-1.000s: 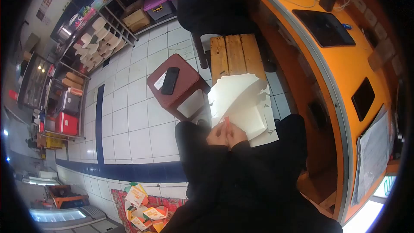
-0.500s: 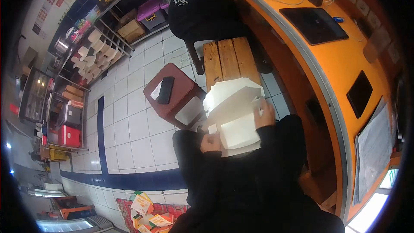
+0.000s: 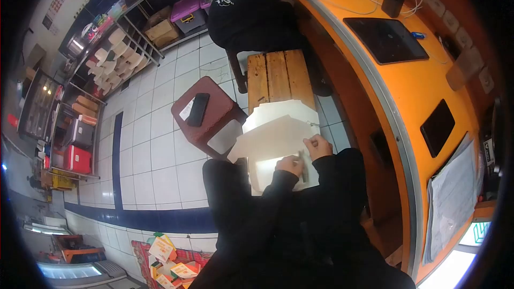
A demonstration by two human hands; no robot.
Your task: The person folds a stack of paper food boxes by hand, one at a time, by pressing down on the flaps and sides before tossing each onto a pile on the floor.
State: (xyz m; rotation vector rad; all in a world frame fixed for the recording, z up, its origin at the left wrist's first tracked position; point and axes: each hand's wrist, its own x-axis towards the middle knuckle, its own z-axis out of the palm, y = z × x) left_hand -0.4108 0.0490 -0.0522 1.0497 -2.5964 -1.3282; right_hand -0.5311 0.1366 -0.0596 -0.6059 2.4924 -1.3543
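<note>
A partly folded white cardboard box (image 3: 270, 138) lies between the person's knees, at the near end of a wooden bench (image 3: 278, 77). The left hand (image 3: 289, 165), fingers bent, is at its right side; the right hand (image 3: 319, 146) curls just beyond. Whether either grips the cardboard, I cannot tell. A black phone (image 3: 198, 109) rests on a maroon stool (image 3: 211, 128)

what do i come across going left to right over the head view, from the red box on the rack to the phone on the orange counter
red box → maroon stool → left hand → right hand → black tablet → phone
</note>
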